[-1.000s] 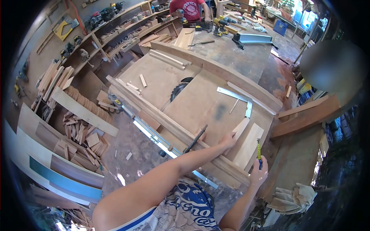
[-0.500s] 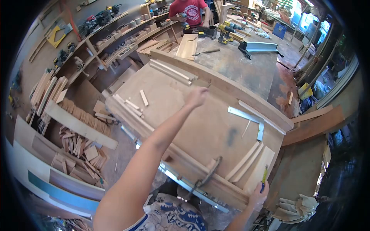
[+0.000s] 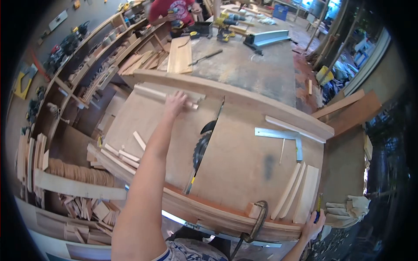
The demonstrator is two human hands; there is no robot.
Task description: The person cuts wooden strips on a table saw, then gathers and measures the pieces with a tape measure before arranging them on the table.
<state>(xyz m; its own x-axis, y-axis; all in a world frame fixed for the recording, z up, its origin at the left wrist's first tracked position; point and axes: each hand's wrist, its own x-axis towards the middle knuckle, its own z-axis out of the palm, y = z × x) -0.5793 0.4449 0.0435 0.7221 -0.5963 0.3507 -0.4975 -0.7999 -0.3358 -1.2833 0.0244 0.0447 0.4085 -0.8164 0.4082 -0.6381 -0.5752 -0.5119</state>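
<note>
My left hand (image 3: 175, 103) reaches across the wooden saw sled (image 3: 244, 169) and rests on long wood strips (image 3: 150, 92) lying by its far fence; whether the fingers grip one I cannot tell. The saw blade (image 3: 201, 147) shows in the slot down the sled's middle. My right hand (image 3: 312, 226) is at the sled's near right corner, closed on a small yellow-and-blue tool (image 3: 318, 206). Two thin strips and a wider board (image 3: 306, 193) lie side by side just left of that hand. A metal square (image 3: 283, 135) sits above them.
A clamp (image 3: 257, 217) grips the sled's near fence. Short offcuts (image 3: 126, 154) lie at the sled's left. Shelves of tools (image 3: 82, 56) and stacked scrap wood (image 3: 78, 174) fill the left. A person in a red shirt (image 3: 167, 9) works at the far bench.
My left hand left the thin strip at the near right, swung across the sled and now lies on the strips by the far fence. The right hand kept its tool.
</note>
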